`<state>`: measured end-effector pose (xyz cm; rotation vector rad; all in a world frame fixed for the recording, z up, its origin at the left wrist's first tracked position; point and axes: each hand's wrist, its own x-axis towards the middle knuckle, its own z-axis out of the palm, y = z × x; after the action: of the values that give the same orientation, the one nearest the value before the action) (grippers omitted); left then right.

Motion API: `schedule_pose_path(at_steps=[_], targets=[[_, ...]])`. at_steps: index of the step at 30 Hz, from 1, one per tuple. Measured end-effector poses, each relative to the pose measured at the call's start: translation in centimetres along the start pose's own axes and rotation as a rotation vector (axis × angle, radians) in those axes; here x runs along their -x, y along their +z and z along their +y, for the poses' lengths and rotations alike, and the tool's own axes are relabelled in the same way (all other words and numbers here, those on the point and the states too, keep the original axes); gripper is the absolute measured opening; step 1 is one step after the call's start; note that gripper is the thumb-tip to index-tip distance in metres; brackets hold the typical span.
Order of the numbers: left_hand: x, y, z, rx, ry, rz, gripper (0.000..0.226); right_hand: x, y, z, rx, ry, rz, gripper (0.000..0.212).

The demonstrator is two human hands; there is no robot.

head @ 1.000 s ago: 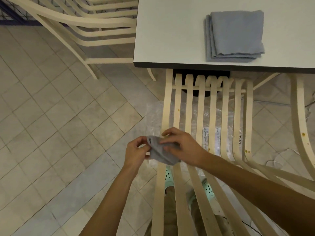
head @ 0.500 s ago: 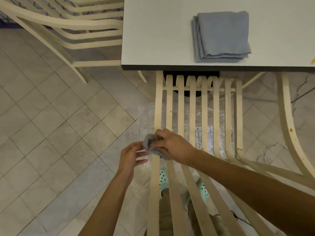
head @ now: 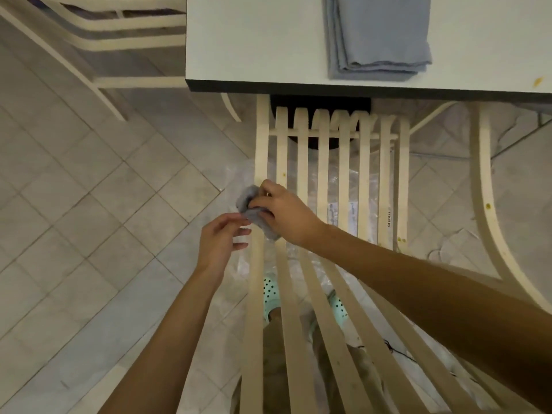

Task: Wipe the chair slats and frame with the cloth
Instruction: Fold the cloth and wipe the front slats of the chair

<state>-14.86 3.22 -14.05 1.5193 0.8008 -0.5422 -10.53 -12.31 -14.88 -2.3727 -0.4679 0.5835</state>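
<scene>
Tiled floor (head: 89,219) across the left of the frame; white counter (head: 254,40) along the top, nearer than half a second ago, with a folded spare cloth (head: 379,37) at upper right. Below it, the cream chair (head: 484,189) running from centre to lower right, slats (head: 322,180) fanning toward the bottom edge, a second chair (head: 119,25) at upper left.

Just changed: left hand (head: 219,243) now off the cloth (head: 254,210) and hanging just beside it, fingers loose and spread, holding nothing, where a second ago both hands pinched it together. Right hand (head: 283,213) closed round the bunched cloth, pressing it onto the outer left rail near mid-frame. Probably means re-gripping is over and wiping is starting on that rail; most slats likely not yet done.

Cloth under the right fingers, just above and right of the left fingertips; touching them or not, hard to tell.
</scene>
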Motion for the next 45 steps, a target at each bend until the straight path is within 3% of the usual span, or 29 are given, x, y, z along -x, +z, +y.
schedule_pose_path(at_steps=[4,7,12,17,21,25,31,35,42,45], targets=[[2.2,-1.1,-2.3,-0.044,-0.023,0.049,0.021,5.6,1.4,-3.3,-0.208,0.073,-0.056,0.025],[4.2,-1.8,-3.2,-0.111,0.066,0.074,0.020,8.7,2.0,-4.7,-0.315,0.118,-0.125,0.028],[7.1,-0.6,-2.4,-0.122,0.169,0.018,0.016,12.7,0.3,-6.4,-0.382,-0.022,-0.242,0.020],[9.9,1.2,-0.3,-0.209,0.267,-0.177,0.021,14.9,-5.5,-3.8,-0.662,0.238,-0.169,0.022],[12.0,1.9,0.4,-0.278,0.242,-0.278,0.018,18.1,-9.8,-2.7,-0.841,0.340,-0.306,0.024],[14.0,1.4,1.1,-0.277,0.227,-0.295,0.020,21.8,-10.2,-5.7,-0.726,0.171,-0.563,0.025],[16.1,0.6,1.7,-0.319,0.231,-0.285,0.026,22.2,-8.1,-6.3,-0.596,0.134,-0.616,0.022],[16.8,1.1,1.1,-0.324,0.220,-0.239,0.022,21.6,-7.2,-5.6,-0.424,0.144,-0.573,0.022],[17.9,1.2,0.7,-0.247,0.219,-0.169,0.020,22.5,-5.7,-12.9,-0.410,-0.169,-0.373,0.022],[18.3,1.3,1.1,-0.241,0.236,-0.149,0.020,23.4,-4.8,-14.3,-0.413,-0.123,-0.311,0.026]])
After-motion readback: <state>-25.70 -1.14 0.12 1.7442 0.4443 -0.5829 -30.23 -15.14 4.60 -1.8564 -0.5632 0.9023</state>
